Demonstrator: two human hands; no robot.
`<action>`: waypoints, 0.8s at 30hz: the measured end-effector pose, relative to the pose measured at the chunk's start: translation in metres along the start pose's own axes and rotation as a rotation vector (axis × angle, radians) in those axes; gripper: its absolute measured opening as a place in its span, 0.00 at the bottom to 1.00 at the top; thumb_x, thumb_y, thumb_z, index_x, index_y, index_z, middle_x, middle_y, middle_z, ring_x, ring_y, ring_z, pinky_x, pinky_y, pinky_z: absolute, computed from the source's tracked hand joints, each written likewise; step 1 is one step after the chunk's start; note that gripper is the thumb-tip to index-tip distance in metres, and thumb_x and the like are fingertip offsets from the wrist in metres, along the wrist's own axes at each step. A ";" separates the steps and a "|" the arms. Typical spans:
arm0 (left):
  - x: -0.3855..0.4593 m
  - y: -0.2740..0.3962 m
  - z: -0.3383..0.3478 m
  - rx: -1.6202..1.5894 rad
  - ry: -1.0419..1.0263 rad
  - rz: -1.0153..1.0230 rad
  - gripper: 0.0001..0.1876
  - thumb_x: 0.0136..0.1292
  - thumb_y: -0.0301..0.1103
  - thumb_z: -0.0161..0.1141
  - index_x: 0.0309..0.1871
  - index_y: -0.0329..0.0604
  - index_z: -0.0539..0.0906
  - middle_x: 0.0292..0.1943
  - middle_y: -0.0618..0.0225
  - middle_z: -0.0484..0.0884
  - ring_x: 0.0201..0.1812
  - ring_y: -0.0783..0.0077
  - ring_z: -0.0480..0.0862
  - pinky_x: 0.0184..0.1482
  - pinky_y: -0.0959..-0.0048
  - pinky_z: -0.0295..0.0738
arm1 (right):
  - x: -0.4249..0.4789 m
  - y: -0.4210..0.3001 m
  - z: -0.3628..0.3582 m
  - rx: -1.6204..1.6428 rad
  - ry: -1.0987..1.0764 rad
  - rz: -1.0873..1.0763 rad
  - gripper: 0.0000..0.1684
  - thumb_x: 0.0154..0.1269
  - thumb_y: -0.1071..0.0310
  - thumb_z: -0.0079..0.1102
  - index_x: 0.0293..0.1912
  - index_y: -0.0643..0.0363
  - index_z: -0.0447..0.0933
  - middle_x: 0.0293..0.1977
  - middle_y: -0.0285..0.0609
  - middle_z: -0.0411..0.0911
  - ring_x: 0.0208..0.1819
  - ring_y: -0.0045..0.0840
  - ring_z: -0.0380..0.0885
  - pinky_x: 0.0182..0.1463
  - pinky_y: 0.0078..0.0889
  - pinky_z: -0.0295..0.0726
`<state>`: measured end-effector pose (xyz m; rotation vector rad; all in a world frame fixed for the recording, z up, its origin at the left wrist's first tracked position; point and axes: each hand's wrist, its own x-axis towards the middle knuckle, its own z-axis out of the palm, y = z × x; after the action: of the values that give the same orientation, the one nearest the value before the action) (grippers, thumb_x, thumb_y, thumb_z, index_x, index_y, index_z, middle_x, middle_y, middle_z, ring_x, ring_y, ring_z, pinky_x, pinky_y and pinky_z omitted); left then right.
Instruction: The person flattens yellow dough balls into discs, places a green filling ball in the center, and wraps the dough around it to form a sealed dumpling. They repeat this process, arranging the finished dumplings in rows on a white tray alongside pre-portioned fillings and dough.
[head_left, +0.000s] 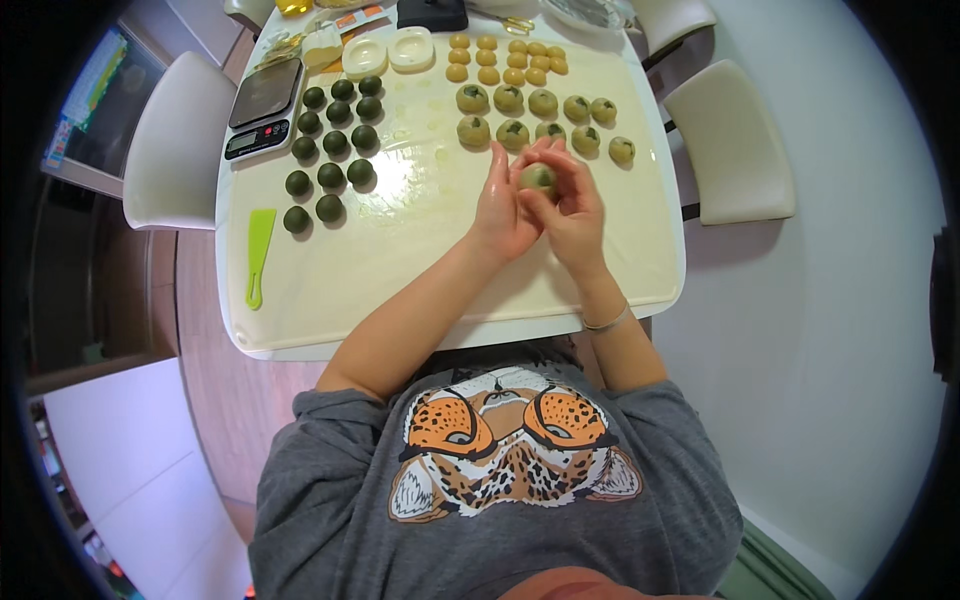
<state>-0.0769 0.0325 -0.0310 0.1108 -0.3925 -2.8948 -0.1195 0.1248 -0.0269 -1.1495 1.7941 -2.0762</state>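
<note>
A pale dough ball with a dark green patch (538, 179) rests between my two hands above the mat. My left hand (504, 206) is cupped beneath and beside it, fingers extended. Curled around its right side is my right hand (574, 206), with thumb and fingers touching the ball. Just beyond my fingers lie two rows of similar pale balls with green patches (512, 134). Behind those sit small smooth yellow balls (488, 74). Several dark green balls (330, 175) stand in rows on the left of the cream mat (420, 285).
A lime green plastic scraper (259, 236) lies at the left. Behind it are a digital kitchen scale (263, 105) and white molds (411, 50). Gold-handled scissors (516, 25) and a black object (432, 13) lie at the far edge. Chairs (731, 146) flank the table.
</note>
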 end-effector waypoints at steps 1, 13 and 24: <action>-0.001 -0.002 0.001 0.000 0.003 0.008 0.41 0.76 0.65 0.28 0.77 0.37 0.55 0.76 0.55 0.60 0.77 0.59 0.58 0.77 0.59 0.57 | -0.002 -0.002 0.003 -0.090 0.009 0.002 0.30 0.58 0.74 0.72 0.61 0.57 0.77 0.56 0.42 0.81 0.56 0.25 0.79 0.60 0.28 0.78; 0.004 0.004 -0.008 0.187 0.097 -0.070 0.31 0.81 0.52 0.35 0.74 0.34 0.59 0.72 0.49 0.65 0.73 0.59 0.67 0.73 0.62 0.67 | -0.005 -0.004 -0.017 -0.597 -0.121 -0.283 0.25 0.62 0.70 0.68 0.59 0.60 0.79 0.56 0.48 0.81 0.58 0.41 0.80 0.62 0.37 0.78; 0.008 0.012 -0.004 0.060 -0.026 0.056 0.37 0.79 0.60 0.26 0.77 0.38 0.57 0.77 0.54 0.59 0.78 0.58 0.57 0.79 0.59 0.54 | 0.007 -0.001 -0.013 -0.216 -0.108 -0.159 0.24 0.74 0.65 0.56 0.65 0.62 0.72 0.62 0.50 0.76 0.60 0.37 0.78 0.60 0.31 0.76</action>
<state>-0.0817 0.0188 -0.0318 0.0706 -0.4792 -2.8325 -0.1324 0.1307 -0.0227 -1.4753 1.9708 -1.8926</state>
